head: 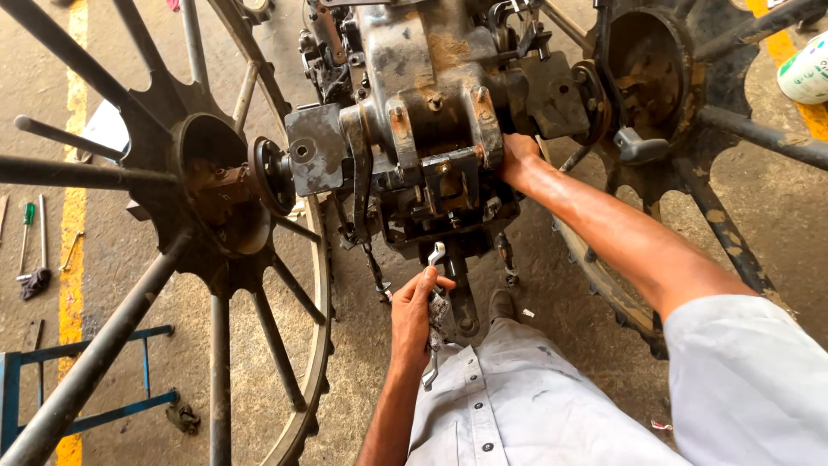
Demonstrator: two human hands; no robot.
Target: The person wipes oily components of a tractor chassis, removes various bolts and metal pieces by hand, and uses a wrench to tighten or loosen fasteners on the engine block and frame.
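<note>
Below the rusty gearbox housing (431, 112), at about six o'clock from it, my left hand (414, 315) is wrapped tight around a bunch of steel spanners (436, 298); one open end sticks up past my thumb toward the underside of the machine, another hangs down beside my shirt (517, 406). My right hand (516, 155) reaches up at three o'clock of the housing, its fingers tucked behind the casting, so I cannot tell whether that grip is closed on anything. Spoked iron wheels stand either side: left wheel (207, 198) at nine o'clock, right wheel (655, 86) at two o'clock. A screwdriver (26, 233) lies on the concrete floor (362, 380) far left, near a blue metal frame (86, 380).
</note>
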